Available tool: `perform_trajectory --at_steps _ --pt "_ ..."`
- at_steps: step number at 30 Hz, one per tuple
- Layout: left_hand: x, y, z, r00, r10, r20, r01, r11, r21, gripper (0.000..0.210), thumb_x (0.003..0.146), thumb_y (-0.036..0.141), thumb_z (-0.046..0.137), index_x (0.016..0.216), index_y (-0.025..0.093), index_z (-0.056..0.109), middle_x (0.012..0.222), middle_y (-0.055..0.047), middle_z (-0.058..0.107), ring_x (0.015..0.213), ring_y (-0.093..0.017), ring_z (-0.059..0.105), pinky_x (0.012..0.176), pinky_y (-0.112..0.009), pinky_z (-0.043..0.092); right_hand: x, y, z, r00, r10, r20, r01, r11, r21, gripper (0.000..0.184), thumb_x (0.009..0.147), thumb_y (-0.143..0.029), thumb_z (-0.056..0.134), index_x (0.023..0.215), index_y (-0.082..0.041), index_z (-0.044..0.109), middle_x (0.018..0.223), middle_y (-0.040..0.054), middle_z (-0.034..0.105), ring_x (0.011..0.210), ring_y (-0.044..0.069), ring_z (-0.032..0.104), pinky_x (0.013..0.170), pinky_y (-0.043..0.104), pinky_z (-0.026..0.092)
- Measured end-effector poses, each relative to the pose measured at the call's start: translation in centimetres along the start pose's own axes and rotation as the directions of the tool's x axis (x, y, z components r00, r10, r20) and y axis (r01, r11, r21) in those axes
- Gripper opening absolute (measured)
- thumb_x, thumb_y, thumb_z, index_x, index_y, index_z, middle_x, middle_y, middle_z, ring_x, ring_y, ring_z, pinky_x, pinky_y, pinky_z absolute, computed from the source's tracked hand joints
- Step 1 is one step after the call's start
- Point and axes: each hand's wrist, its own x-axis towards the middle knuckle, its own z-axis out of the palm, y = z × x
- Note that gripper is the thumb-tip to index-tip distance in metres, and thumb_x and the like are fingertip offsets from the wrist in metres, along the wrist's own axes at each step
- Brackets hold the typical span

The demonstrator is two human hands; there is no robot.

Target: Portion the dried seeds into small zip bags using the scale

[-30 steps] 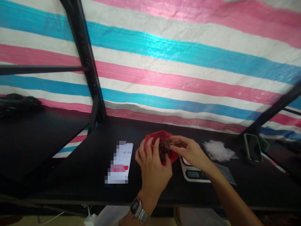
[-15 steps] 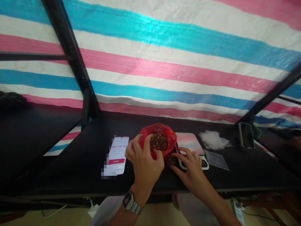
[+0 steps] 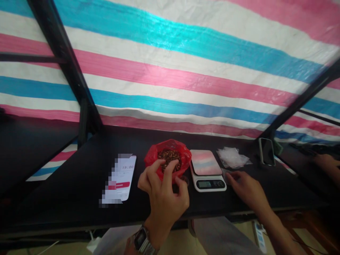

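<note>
A red plastic bag [image 3: 150, 154] stands with its mouth spread, full of small brown pieces [image 3: 168, 156] like seeds or nuts. My left hand [image 3: 167, 184] is over its near side, fingers curved and apart, fingertips at the rim and contents. Behind the thumb, a small round dark item [image 3: 185, 180] is partly covered; its kind is unclear. To the right of the bag sits a white digital scale [image 3: 209, 182] with a shiny plate. Beside the scale, my right hand [image 3: 245, 189] is closed with thumb and index finger on a small clear plastic bag [image 3: 225, 173], mostly covered by the hand.
A pile of clear plastic bags [image 3: 232, 157] lies right of the scale. A phone showing a timer [image 3: 124, 179] lies at left. Another phone [image 3: 266, 152] is at far right, near a black frame post. Another person's hand [image 3: 328, 163] shows at the right edge.
My right hand has left the small round item and moved right, past the scale, to the single plastic bag. My left hand stays at the red bag. The view has shifted slightly.
</note>
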Motion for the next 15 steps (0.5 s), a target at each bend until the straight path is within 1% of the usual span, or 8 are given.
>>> perform_trajectory --at_steps 3,5,8,10,12,14,15 --pt "-1.0 0.9 -0.2 0.999 0.034 0.015 -0.033 0.998 -0.044 0.041 0.079 0.006 0.066 0.116 0.024 0.071 0.127 -0.014 0.056 0.120 -0.036 0.051 0.105 -0.056 0.039 0.2 -1.5 -0.2 0.999 0.009 0.043 -0.008 1.000 -0.018 0.043 0.101 -0.056 0.051 0.095 -0.021 0.075 0.107 0.0135 0.081 0.097 0.035 0.078 0.078 0.040 0.050" --pt "-1.6 1.3 -0.3 0.998 0.051 0.031 -0.049 0.997 -0.064 0.041 0.080 0.007 0.065 0.116 0.025 0.072 0.126 -0.014 0.056 0.120 -0.035 0.051 0.104 -0.055 0.040 0.6 -2.1 -0.4 0.997 0.016 0.070 -0.014 0.999 -0.032 0.042 0.100 -0.056 0.054 0.092 -0.021 0.075 0.106 0.0136 0.081 0.095 0.034 0.078 0.073 0.038 0.048" --pt "-2.3 1.4 -0.5 0.994 0.098 0.043 -0.094 0.992 -0.079 0.041 0.080 0.006 0.064 0.115 0.026 0.071 0.124 -0.013 0.056 0.118 -0.034 0.050 0.103 -0.053 0.040 1.3 -2.0 -0.7 0.996 0.013 0.088 -0.006 0.997 -0.071 0.035 0.099 -0.049 0.058 0.092 -0.021 0.076 0.103 0.0140 0.082 0.094 0.035 0.079 0.070 0.037 0.047" --pt "-2.5 1.4 -0.7 0.992 0.119 0.027 -0.116 0.989 -0.093 0.041 0.080 0.005 0.063 0.114 0.026 0.071 0.122 -0.013 0.057 0.116 -0.033 0.051 0.103 -0.053 0.039 1.7 -1.6 -0.9 0.996 -0.013 0.092 0.021 0.996 -0.085 0.029 0.100 -0.040 0.057 0.092 -0.021 0.078 0.100 0.0141 0.083 0.095 0.035 0.079 0.072 0.037 0.048" --pt "-2.5 1.2 -0.9 0.991 0.137 0.010 -0.134 0.983 -0.123 0.040 0.081 0.003 0.062 0.113 0.026 0.071 0.119 -0.012 0.058 0.113 -0.032 0.052 0.103 -0.051 0.038 1.7 -1.0 -1.3 0.995 -0.032 0.090 0.041 0.995 -0.090 0.028 0.100 -0.034 0.054 0.092 -0.022 0.078 0.099 0.0133 0.083 0.097 0.034 0.079 0.076 0.037 0.049" --pt "-2.4 1.2 -1.2 0.983 0.181 0.030 -0.172 0.967 -0.186 0.039 0.082 0.002 0.060 0.113 0.025 0.070 0.114 -0.011 0.060 0.110 -0.030 0.055 0.102 -0.049 0.040 1.1 -0.5 -2.1 0.998 -0.036 0.061 0.037 0.999 -0.014 0.028 0.098 -0.034 0.054 0.091 -0.023 0.079 0.099 0.0120 0.084 0.096 0.033 0.079 0.079 0.037 0.051" --pt "-2.3 1.3 -1.3 0.975 0.217 0.056 -0.198 0.951 -0.238 0.039 0.083 0.001 0.060 0.113 0.024 0.070 0.111 -0.010 0.062 0.107 -0.028 0.056 0.101 -0.046 0.042 0.6 -0.5 -2.5 0.998 -0.042 0.047 0.039 0.997 0.074 0.028 0.096 -0.036 0.056 0.090 -0.024 0.079 0.098 0.0112 0.084 0.094 0.033 0.079 0.080 0.037 0.052"
